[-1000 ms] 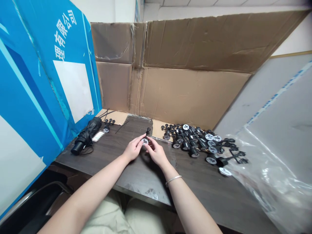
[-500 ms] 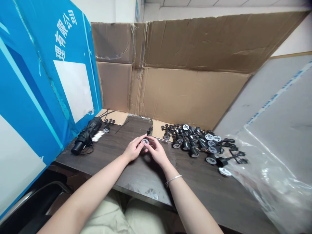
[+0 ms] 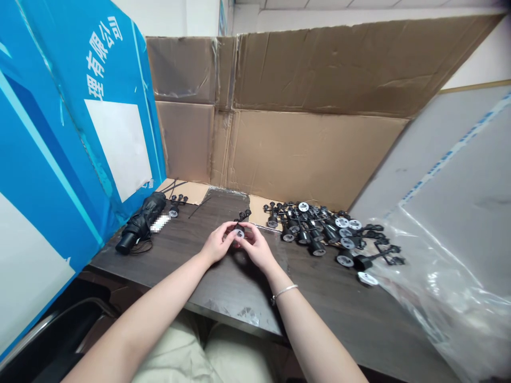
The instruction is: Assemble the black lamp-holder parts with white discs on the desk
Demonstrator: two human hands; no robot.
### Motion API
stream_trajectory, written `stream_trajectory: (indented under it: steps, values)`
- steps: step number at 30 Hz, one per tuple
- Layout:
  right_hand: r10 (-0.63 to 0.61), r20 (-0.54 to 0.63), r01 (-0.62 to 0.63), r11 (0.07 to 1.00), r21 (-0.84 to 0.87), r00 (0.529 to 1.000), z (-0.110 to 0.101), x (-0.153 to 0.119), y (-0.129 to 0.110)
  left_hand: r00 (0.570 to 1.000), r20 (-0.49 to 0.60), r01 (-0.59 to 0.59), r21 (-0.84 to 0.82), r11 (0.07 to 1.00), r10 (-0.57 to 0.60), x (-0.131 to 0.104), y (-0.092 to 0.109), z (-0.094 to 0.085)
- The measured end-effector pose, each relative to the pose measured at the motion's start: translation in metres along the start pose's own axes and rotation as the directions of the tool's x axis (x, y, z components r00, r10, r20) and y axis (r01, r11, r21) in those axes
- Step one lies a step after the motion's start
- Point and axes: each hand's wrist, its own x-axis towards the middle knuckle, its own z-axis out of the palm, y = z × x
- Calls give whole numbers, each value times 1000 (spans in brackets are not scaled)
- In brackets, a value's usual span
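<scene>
Between both hands is a small black candelabra-like piece, its round pale disc end facing me and its branched black end pointing away. My left hand is closed on its left side, thumb near the disc. From the right, my right hand grips the same piece with thumb and fingers. The fingers behind it are partly hidden. To the right lies a heap of similar black pieces, several with pale disc ends showing. One loose white disc rests at the near right of the heap.
A folded black umbrella lies at the left of the dark table. Beside it stands another branched black piece. Clear plastic sheeting covers the right side. Cardboard walls the back, a blue panel the left.
The held piece has turned slightly, so its branched end spreads more sideways and its disc sits a little differently between the thumbs. Both hands have barely moved.
</scene>
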Motion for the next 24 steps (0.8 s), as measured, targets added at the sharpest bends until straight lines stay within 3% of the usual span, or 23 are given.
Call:
stream_trajectory:
  steps: [13,24]
  values:
    - [66,23,-66,998,-7,998,1,-2,-1,995,-10,-96,89,991,97,0,-6,1]
    - [10,6,-9,999,-50,1000,-1,0,5,991,-33,-121,139,983,126,-1,-2,-1]
